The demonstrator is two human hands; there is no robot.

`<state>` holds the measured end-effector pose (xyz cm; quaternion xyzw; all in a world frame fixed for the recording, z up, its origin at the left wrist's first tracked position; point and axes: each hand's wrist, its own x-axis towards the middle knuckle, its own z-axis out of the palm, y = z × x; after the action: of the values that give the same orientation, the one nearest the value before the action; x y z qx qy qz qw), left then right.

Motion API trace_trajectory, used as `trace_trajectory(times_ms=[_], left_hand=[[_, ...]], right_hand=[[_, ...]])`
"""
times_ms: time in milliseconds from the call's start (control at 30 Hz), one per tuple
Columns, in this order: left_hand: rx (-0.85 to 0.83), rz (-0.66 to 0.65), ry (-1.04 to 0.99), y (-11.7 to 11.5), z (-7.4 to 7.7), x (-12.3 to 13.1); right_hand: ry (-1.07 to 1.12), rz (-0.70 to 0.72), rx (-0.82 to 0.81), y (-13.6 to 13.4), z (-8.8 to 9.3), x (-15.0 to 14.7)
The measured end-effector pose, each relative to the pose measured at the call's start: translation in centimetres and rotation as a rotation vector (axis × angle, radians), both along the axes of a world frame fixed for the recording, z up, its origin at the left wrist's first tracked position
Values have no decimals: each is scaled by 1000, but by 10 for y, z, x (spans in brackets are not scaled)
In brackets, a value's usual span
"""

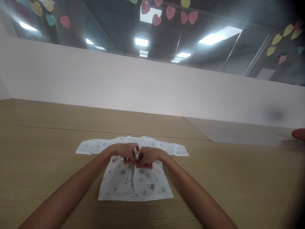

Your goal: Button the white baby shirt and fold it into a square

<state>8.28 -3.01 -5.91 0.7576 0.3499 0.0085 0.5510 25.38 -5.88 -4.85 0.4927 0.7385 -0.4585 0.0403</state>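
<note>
A small white baby shirt [124, 184] with little coloured prints lies flat on the wooden table [47, 149], sleeves spread to both sides, front opening facing up. My left hand [126, 152] and my right hand [146, 158] meet at the middle of the chest, just below the collar. Both have their fingers curled in a pinch on the edges of the shirt's front flaps. What lies under the fingertips is hidden.
A pale wall [143, 86] runs along the table's far edge, with a glass pane above it bearing paper hearts [170, 12]. A grey panel [238, 132] lies at the back right. A reddish rounded object [299, 134] shows at the right edge.
</note>
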Motion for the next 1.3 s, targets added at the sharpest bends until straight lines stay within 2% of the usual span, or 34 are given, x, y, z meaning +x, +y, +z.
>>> trace_trajectory(times_ms=[67, 133, 233, 333, 367, 433, 500, 567, 667, 733, 833, 900, 1067, 1300], left_hand=[[12, 9, -14, 1, 3, -3], [73, 80, -64, 4, 5, -6], [257, 342, -191, 9, 1, -3], [464, 678, -223, 14, -19, 9], [530, 756, -200, 16, -27, 14], [607, 823, -146, 20, -45, 21], [643, 839, -120, 22, -58, 24], [672, 842, -93, 22, -64, 24], [722, 819, -25, 21, -64, 22], [756, 781, 22, 20, -62, 23], [829, 694, 94, 17, -60, 25], [874, 635, 147, 15, -61, 26], [925, 572, 170, 13, -62, 27], [853, 633, 70, 13, -58, 24]], right_hand=[[-13, -14, 20, 2, 1, 5], [2, -63, 81, 5, 4, 11], [64, -226, 264, 13, 4, 15], [53, -313, 426, 22, -8, 7], [20, -316, 480, 25, -14, 2], [-94, -327, 614, 30, -29, -11], [-225, -355, 744, 32, -41, -23], [-303, -375, 805, 34, -50, -29], [-234, -434, 824, 37, -54, -25], [-72, -518, 753, 40, -53, -16], [206, -646, 485, 46, -52, -2], [302, -678, 371, 48, -52, 3], [384, -631, 314, 47, -53, 5], [466, -601, 265, 47, -54, 6]])
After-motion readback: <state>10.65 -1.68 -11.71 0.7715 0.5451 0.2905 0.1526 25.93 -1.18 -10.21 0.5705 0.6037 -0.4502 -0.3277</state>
